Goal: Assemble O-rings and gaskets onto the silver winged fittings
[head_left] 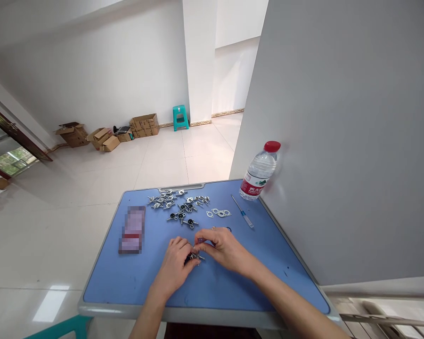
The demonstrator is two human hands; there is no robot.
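Left hand [176,261] and right hand [223,248] pinch one small metal part [195,256]; fingers hide its shape.

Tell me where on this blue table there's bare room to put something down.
Bare: the near strip of the blue table before both hands, and the right part below the screwdriver. Crowded: the far middle, with metal parts, and where left hand and right hand meet.

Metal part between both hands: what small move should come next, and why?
Probably keep the left hand steady while the right hand works at the metal part, since both pinch it just above the table; the screwdriver lies unused.
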